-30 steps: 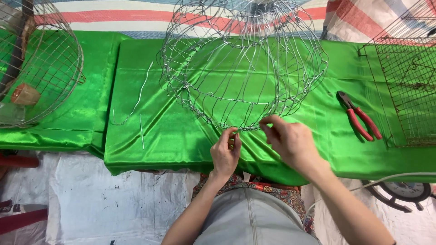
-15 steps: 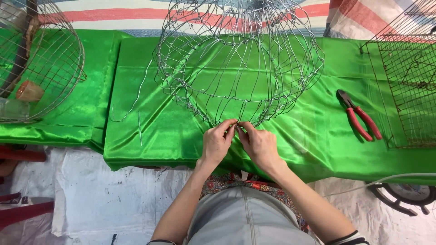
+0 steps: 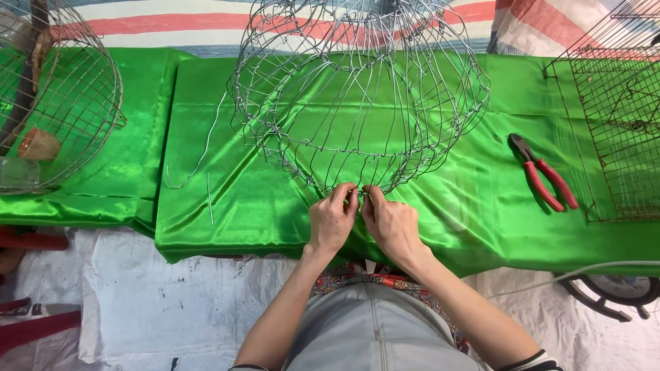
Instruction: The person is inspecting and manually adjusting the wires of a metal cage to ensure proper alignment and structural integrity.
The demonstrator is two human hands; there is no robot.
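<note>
Both hands staying together at near rim of wire basket frame, as half second ago, after right hand's reach a second back. Am pinching rim wire: left hand and right hand closed, fingertips touching same spot. Frame lying on green satin cloth over table; white sheet covering floor below. Red-handled pliers lying right. Round wire basket sitting far left, brown object inside. Flat wire grid sitting far right.

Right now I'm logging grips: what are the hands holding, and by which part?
Both the left hand and right hand pinch the wire basket frame at its near bottom edge.
</note>
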